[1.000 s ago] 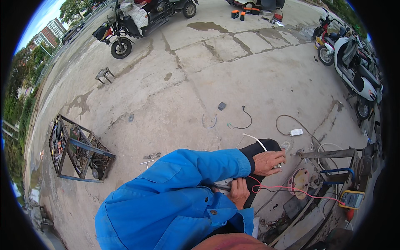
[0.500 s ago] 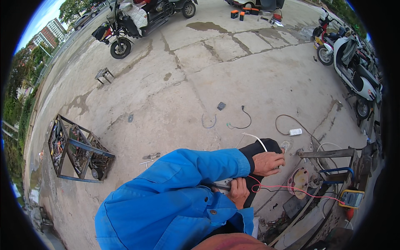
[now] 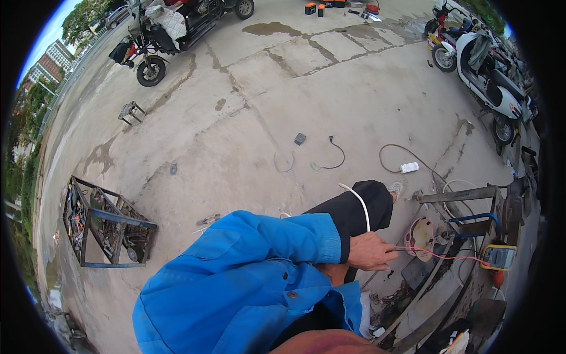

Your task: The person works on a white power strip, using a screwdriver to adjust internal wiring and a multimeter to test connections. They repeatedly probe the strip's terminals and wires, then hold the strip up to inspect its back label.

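Metal bin (image 3: 124, 219) holds jumbled hardware (image 3: 76, 219); left grip (image 3: 372, 251) closed on red lead (image 3: 441, 256); right grip (image 3: 335, 273): can't tell.

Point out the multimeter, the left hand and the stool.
Multimeter (image 3: 499, 258): head view, on the middle of its face.
Left hand (image 3: 370, 251): head view, on the back of the hand.
Stool (image 3: 128, 109): head view, on its seat.
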A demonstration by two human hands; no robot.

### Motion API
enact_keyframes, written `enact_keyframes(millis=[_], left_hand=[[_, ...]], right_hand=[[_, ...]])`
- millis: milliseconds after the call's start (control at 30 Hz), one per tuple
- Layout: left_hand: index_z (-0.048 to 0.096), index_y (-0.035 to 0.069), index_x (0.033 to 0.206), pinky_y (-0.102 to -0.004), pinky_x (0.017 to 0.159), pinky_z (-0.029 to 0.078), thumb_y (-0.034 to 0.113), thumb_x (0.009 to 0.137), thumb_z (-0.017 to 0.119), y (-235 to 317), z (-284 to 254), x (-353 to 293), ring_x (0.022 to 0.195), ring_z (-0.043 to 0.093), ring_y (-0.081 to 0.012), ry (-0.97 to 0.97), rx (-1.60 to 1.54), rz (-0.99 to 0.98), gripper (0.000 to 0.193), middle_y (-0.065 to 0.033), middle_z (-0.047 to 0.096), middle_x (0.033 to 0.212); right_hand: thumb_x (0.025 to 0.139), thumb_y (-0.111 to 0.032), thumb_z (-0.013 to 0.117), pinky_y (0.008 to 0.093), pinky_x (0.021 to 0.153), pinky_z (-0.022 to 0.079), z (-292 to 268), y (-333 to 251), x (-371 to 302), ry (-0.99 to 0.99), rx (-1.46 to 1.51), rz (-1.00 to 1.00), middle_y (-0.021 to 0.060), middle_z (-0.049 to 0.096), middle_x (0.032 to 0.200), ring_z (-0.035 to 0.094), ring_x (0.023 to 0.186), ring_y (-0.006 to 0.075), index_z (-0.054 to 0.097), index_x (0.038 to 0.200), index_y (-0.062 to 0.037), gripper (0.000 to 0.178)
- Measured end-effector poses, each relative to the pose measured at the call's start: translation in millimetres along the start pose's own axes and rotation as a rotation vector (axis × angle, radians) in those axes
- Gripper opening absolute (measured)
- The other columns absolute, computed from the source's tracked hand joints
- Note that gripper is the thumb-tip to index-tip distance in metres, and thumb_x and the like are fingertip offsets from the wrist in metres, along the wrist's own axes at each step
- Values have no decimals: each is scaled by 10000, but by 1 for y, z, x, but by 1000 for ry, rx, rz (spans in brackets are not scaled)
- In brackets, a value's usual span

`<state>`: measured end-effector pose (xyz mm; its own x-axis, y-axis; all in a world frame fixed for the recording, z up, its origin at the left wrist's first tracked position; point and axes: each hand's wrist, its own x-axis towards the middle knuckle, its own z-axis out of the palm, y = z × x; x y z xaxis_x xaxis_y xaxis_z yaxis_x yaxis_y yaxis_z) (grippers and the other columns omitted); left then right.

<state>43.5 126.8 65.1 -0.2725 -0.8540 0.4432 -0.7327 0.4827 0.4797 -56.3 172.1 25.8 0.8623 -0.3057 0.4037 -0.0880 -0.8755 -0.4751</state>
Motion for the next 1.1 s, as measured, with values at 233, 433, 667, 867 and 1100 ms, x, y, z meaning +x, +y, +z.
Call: enact_keyframes(millis=[233,433,667,867,1100], left_hand=[[633,47,1217,-507,987,504,402,987,789,-20,-27,-1,1134,617,-370,-132,-100,-51,452,-164,602,1280],[630,42,1333,-416,914,513,334,1074,716,1,-124,18,993,628,-284,242,-487,18,400,-156,605,1330],[489,86,1470,-404,839,466,420,1139,571,113,-272,1,855,666,-225,1287,-1048,571,477,-164,560,1418],[322,106,1485,-453,1114,456,415,1114,570,166,-322,-30,1032,710,-285,1277,-666,637,543,-99,773,998],[345,107,1473,-446,1111,458,416,1116,574,161,-320,-24,1025,712,-275,1256,-615,709,525,-98,752,1028]], right_hand=[[834,-577,906,578,949,596,6,9,-8,-117,4,13,213,739,1284,739,1126,448,710,1406,-61,794],[747,-672,933,483,745,627,9,-3,3,54,-45,32,175,723,962,749,877,404,741,1297,-54,850],[672,-414,1020,442,661,565,-14,-15,24,13,57,38,161,739,1213,687,900,354,663,957,-45,588],[657,-400,1017,444,645,569,-19,-26,37,9,41,35,181,738,1214,689,896,343,601,861,-39,588],[653,-404,1014,447,642,573,-9,-15,24,1,16,10,188,740,1206,689,892,347,600,854,-36,590]])
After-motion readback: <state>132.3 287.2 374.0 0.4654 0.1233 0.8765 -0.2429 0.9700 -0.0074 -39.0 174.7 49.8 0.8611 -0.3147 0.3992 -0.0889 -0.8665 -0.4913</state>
